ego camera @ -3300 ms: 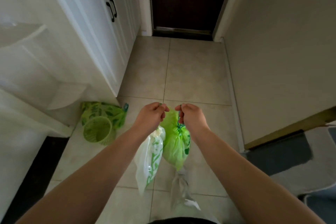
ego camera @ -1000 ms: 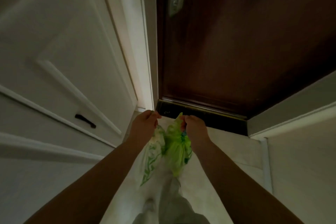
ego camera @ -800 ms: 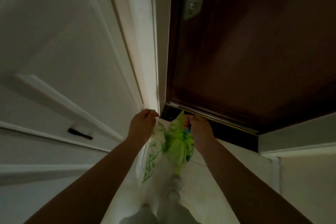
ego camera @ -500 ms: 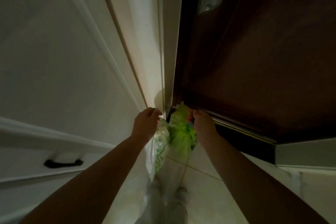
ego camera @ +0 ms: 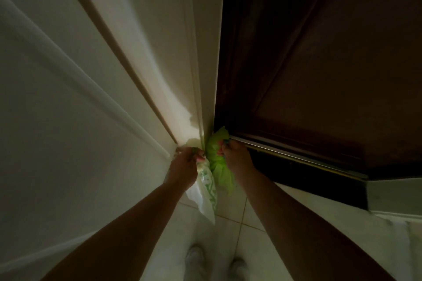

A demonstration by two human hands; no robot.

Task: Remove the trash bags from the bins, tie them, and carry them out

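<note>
left hand point(ego camera: 183, 166): I see the fingers curled tight round the neck of the white printed bag point(ego camera: 206, 191), same grip as half a second ago.
right hand point(ego camera: 235, 158): fist closed on the bunched top of the green bag point(ego camera: 220, 166), grip unchanged.
bags: they hang side by side and touch, between my two wrists, over the floor tiles point(ego camera: 239, 230). The white one hangs lower. I cannot tell if its tip reaches the floor.
position vs 3.3 s ago: the door was far down the hall then; now both hands are right at its foot.
position vs 0.5 s ago: hands are a bit nearer the corner where the white door frame point(ego camera: 205, 52) meets the dark door point(ego camera: 319, 64). The green bag's top now overlaps the door's bottom left corner.
gone from view: the lock plate at the top edge and the black cabinet handle at the left.
door: its metal bottom strip point(ego camera: 296, 157) runs right from the right hand.
left side: white panelled cabinet front point(ego camera: 68, 98), dim.
near edge: two pale shoes point(ego camera: 194, 258) on the tiles.
</note>
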